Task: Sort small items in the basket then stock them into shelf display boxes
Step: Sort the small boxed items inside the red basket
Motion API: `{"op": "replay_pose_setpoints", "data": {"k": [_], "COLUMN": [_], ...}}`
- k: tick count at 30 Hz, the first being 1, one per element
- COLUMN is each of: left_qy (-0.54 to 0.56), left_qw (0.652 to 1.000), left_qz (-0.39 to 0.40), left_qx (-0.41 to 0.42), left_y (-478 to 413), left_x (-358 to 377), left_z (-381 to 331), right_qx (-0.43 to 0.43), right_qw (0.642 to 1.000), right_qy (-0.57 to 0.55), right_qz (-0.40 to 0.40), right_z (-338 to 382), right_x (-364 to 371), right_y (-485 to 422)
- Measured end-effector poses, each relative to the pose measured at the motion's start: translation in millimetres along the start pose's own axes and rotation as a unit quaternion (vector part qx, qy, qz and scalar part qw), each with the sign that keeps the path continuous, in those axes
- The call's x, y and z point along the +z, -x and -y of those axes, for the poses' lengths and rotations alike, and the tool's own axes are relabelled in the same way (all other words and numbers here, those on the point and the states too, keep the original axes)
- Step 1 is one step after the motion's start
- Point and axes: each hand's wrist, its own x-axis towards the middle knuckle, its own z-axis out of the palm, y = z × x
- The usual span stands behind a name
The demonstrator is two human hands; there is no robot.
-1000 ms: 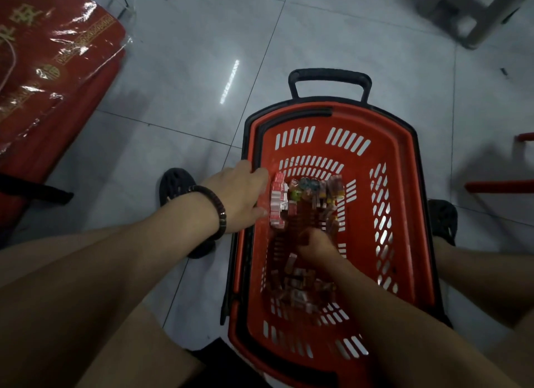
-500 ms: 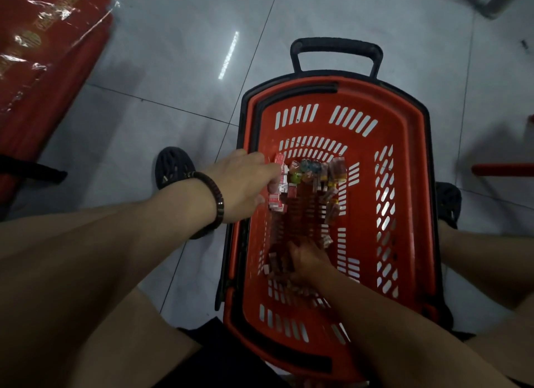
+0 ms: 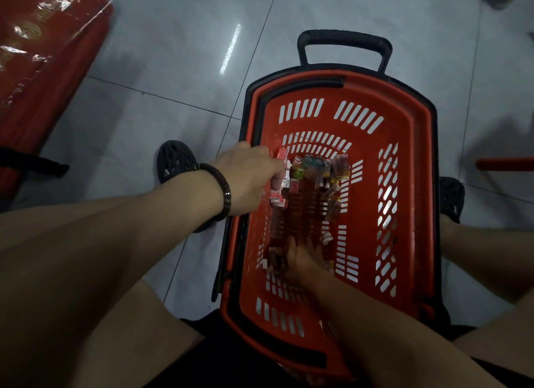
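A red plastic basket [image 3: 410,162] with a black handle [image 3: 344,40] stands on the floor between my legs. Small packets lie on its slotted bottom: a red-and-white stack [image 3: 281,182] at the left, mixed coloured ones [image 3: 326,171] beside it. My left hand [image 3: 248,176], with a dark bead bracelet on the wrist, reaches over the left rim and its fingers hold the red-and-white stack. My right hand [image 3: 300,257] lies low in the basket's near half, blurred, fingers down among several loose packets [image 3: 268,265]; whether it grips any is unclear.
Grey floor tiles surround the basket. A large red plastic-wrapped package [image 3: 43,55] lies at the upper left. My black shoes [image 3: 176,162] flank the basket. A red bar [image 3: 505,163] juts in at the right edge.
My right hand has drawn back toward me, from the basket's middle to its near half. My left hand stays at the red-and-white stack. The camera has tipped closer.
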Motion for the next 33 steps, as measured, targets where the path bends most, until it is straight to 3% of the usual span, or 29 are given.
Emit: {"op": "replay_pose_setpoints", "data": {"k": [9,14,28,33], "left_qy": [0.001,0.0,-0.016,-0.017], "left_qw": [1.0,1.0,1.0,0.999], "left_qz": [0.009,0.006,0.021,0.027], "left_qx": [0.002,-0.001,0.007,0.009], "left_y": [-0.5,-1.8,-3.8,-5.4], "left_x": [-0.9,-0.3,-1.2,-1.3], "left_z": [2.2,1.8,2.7,3.8], "right_qx": [0.051,0.078,0.017,0.024], "right_qw": [0.995,0.989,0.989,0.981], "right_qy": [0.006,-0.061,-0.033,-0.107], "right_qz": [0.08,0.109,0.142,0.161], "right_z": [2.5,2.5,7.7,7.9], "right_x": [-3.1,3.7,-5.4,-8.3], "right_y": [-15.2,-19.8,-13.6,-10.9]}}
